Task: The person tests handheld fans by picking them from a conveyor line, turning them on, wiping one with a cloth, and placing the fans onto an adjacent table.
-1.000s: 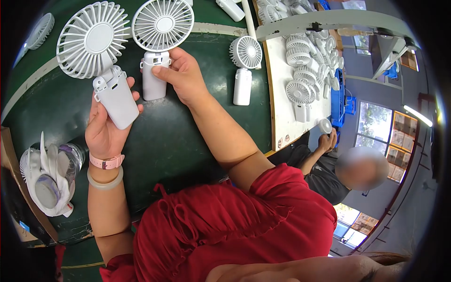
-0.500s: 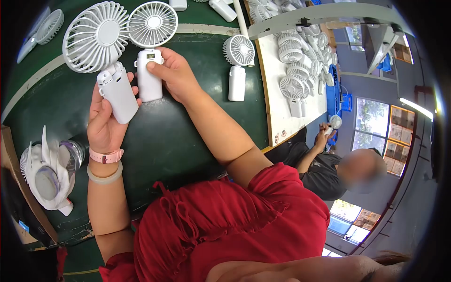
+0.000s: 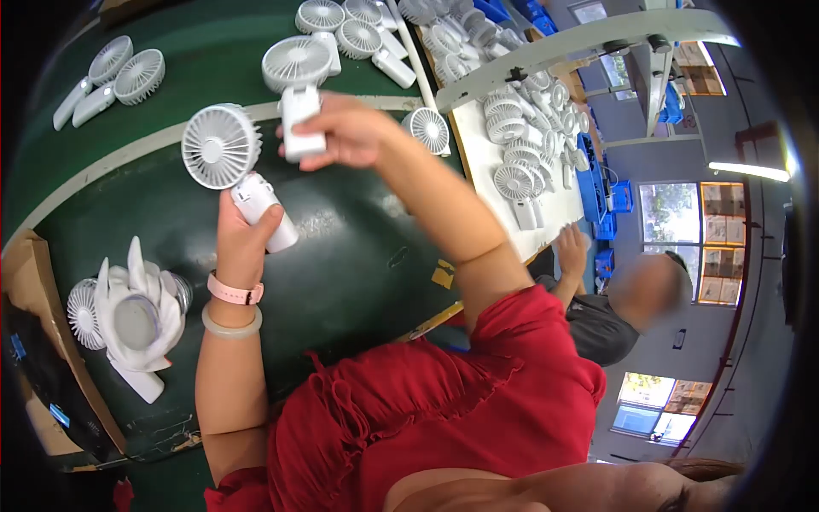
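Note:
My left hand (image 3: 241, 235) is closed round the handle of a white handheld fan (image 3: 220, 147), its round grille tilted up and to the left. Further from me, my right hand (image 3: 351, 132) grips a second white handheld fan (image 3: 296, 65) by its handle, raised near the pale strip across the green table. The two fans are apart. Beside my right forearm lies another fan (image 3: 426, 130); the arm hides its handle. On the left stands a white hand-shaped holder (image 3: 139, 309) with a fan (image 3: 84, 314) behind it.
Several fans (image 3: 358, 38) lie at the far side of the green table (image 3: 341, 256), with two more (image 3: 138, 77) at far left. A white table (image 3: 473, 145) on the right bears many fans, near a co-worker (image 3: 589, 328). A cardboard box (image 3: 43, 273) stands at left.
My right hand has lifted its fan away from the left one, toward the far side. The left fan has tilted. The camera view has shifted, and the co-worker's fan no longer shows.

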Available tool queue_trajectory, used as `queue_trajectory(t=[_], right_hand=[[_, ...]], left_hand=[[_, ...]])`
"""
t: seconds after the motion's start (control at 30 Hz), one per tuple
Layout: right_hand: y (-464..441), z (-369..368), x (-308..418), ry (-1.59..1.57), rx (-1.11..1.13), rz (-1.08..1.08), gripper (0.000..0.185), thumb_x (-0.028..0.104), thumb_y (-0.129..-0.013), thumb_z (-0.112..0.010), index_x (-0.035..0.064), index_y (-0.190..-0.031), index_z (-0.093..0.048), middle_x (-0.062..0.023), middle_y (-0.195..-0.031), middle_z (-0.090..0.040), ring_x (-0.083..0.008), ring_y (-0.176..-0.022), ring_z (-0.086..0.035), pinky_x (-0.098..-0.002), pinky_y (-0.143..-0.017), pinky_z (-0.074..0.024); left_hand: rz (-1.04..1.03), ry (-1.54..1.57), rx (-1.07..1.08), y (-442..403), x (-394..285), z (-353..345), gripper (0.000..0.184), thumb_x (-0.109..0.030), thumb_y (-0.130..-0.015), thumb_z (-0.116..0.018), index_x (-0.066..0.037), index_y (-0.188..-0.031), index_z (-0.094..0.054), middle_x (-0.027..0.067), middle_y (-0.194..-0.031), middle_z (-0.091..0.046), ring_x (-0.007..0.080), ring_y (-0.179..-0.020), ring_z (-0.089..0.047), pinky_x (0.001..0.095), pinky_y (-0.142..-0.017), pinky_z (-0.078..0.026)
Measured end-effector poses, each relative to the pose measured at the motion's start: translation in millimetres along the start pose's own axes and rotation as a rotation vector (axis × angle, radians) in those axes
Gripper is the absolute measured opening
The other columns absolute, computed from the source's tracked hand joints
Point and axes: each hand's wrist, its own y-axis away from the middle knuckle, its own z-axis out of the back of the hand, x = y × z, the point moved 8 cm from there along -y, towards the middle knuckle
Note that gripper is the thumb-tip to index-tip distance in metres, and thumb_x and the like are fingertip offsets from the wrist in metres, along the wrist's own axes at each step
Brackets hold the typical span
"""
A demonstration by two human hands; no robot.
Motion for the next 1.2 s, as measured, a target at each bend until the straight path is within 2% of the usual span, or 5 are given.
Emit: queue_trajectory(t=[0.27, 0.6, 0.8, 0.93, 1.2], right_hand=[[-61.0, 44.2, 212.6, 0.097, -0.231, 0.884, 0.012, 0.004, -0.083, -0.052, 0.0033, -0.096, -0.05, -0.0027, -0.079, -0.053, -0.0121, -0.074, -0.051, -0.0253, -0.06, -0.0427], [-79.8, 80.5, 76.2, 1.706, -0.998, 0.227, 0.049, 0.033, -0.074, -0.066, 0.0025, -0.108, -0.049, -0.0228, -0.103, -0.048, -0.0413, -0.093, -0.055, -0.0431, -0.077, -0.0482], [-67.2, 93.2, 74.5, 1.331, -0.941, 0.443, 0.059, 0.019, -0.073, -0.067, -0.0056, -0.116, -0.036, -0.0279, -0.115, -0.038, -0.0393, -0.096, -0.052, -0.0427, -0.079, -0.0472], [-50.7, 63.6, 22.9, -0.623, -0.087, 0.417, 0.039, 0.011, -0.084, -0.055, -0.0083, -0.114, -0.038, -0.0223, -0.104, -0.048, -0.0328, -0.089, -0.054, -0.0438, -0.079, -0.0488], [8.5, 1.1, -62.5, -0.716, 0.234, 0.354, 0.054, -0.005, -0.067, -0.053, 0.0078, -0.118, -0.042, -0.0124, -0.101, -0.055, -0.023, -0.082, -0.058, -0.0366, -0.065, -0.0497]], left_hand=[[0.028, 0.103, 0.005, -1.4, -5.6, -3.2, 0.04, -0.006, -0.087, -0.047, -0.001, -0.125, -0.034, 0.0109, -0.109, -0.053, 0.0197, -0.094, -0.055, 0.033, -0.084, -0.044], [0.037, 0.184, -0.034, -0.8, -9.1, 2.9, 0.041, -0.006, -0.086, -0.051, 0.0, -0.123, -0.037, 0.0148, -0.11, -0.054, 0.024, -0.097, -0.057, 0.0344, -0.084, -0.046], [0.022, 0.239, -0.005, -0.9, -13.4, -2.2, 0.043, -0.008, -0.087, -0.05, -0.002, -0.126, -0.034, 0.015, -0.114, -0.052, 0.0241, -0.1, -0.056, 0.0345, -0.085, -0.046], [0.021, 0.25, 0.005, -2.1, -10.3, 0.5, 0.04, -0.006, -0.088, -0.047, -0.001, -0.125, -0.036, 0.0161, -0.117, -0.05, 0.0255, -0.104, -0.053, 0.0348, -0.09, -0.042], [-0.009, 0.213, 0.035, -0.8, -10.5, -0.7, 0.038, -0.006, -0.087, -0.048, 0.002, -0.122, -0.036, 0.0181, -0.115, -0.05, 0.0276, -0.105, -0.052, 0.0362, -0.093, -0.039]])
